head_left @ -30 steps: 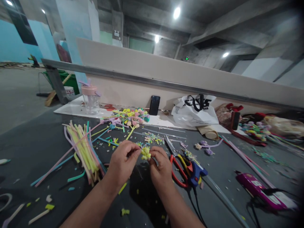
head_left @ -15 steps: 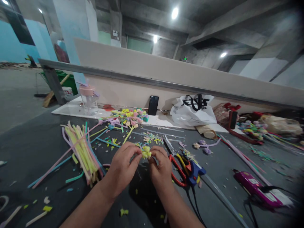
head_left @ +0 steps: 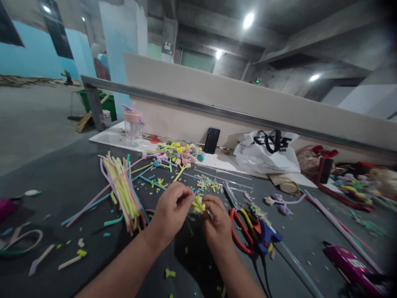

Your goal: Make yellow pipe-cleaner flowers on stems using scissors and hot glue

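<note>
On the left I see a bundle of stems [head_left: 122, 188] on the dark table [head_left: 56, 182]. My left hand [head_left: 170, 213] and right hand [head_left: 218, 221] both pinch a small yellow flower [head_left: 197, 203] between their fingertips, just above the table. It looks half shaped, I judge. Finished flowers [head_left: 181, 151] lie behind, scissors [head_left: 240, 229] to the right.

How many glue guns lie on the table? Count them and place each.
2. A blue glue gun lies just right of the right hand, beside the red scissors. A magenta glue gun lies at the table's near right corner. Clutter at far right may hide more.
</note>
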A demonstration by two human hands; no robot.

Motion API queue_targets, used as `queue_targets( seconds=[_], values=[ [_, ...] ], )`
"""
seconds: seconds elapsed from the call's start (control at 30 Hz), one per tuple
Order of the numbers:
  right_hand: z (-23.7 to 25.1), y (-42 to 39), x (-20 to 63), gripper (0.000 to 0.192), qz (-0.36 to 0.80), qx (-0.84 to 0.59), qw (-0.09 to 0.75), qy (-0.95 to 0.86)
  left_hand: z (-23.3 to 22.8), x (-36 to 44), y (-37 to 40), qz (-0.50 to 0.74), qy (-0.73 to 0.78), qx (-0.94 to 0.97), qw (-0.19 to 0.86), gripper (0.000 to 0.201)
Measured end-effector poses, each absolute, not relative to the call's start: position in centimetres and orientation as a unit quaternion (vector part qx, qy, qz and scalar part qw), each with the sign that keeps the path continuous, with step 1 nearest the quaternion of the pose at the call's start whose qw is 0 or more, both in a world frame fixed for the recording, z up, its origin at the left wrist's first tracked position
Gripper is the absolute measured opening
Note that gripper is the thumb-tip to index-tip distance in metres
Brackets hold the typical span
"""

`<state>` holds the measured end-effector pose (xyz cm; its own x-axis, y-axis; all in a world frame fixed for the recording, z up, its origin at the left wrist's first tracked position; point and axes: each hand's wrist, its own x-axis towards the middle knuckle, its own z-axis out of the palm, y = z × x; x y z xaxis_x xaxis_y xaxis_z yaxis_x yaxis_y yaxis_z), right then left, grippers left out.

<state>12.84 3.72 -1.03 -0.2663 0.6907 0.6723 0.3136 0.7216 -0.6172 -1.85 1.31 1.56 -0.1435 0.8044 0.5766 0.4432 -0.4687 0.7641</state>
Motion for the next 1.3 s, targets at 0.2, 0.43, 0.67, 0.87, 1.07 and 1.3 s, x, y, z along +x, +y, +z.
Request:
queue_targets(
  seconds=[0.2, 0.43, 0.67, 0.87, 1.07, 1.3],
  values=[
    [-2.3, 4.3, 13.0, 0.005, 0.440, -0.315, 0.520, -0.661, 2.8, -2.5, 0.7, 0.626, 0.476, 0.578, 0.216, 0.025],
    [-2.6, 4.1, 12.9, 0.005, 0.558, -0.265, 0.493, -0.613, 2.2, -2.2, 0.8, 0.619, 0.431, 0.608, 0.246, 0.028],
    [-1.9, 3.9, 12.8, 0.004, 0.521, -0.252, 0.471, -0.666, 2.3, -2.2, 0.8, 0.602, 0.432, 0.627, 0.241, 0.030],
    [-1.7, 3.9, 13.1, 0.012, 0.494, -0.270, 0.452, -0.692, 2.2, -2.2, 0.6, 0.580, 0.447, 0.631, 0.258, 0.031],
    [-1.2, 3.7, 12.9, 0.019, 0.495, -0.266, 0.437, -0.702, 2.5, -2.1, 0.7, 0.577, 0.447, 0.615, 0.299, 0.032],
    [-1.1, 3.7, 12.8, 0.022, 0.493, -0.269, 0.427, -0.709, 2.4, -2.0, 0.8, 0.563, 0.448, 0.570, 0.396, 0.035]
  ],
)
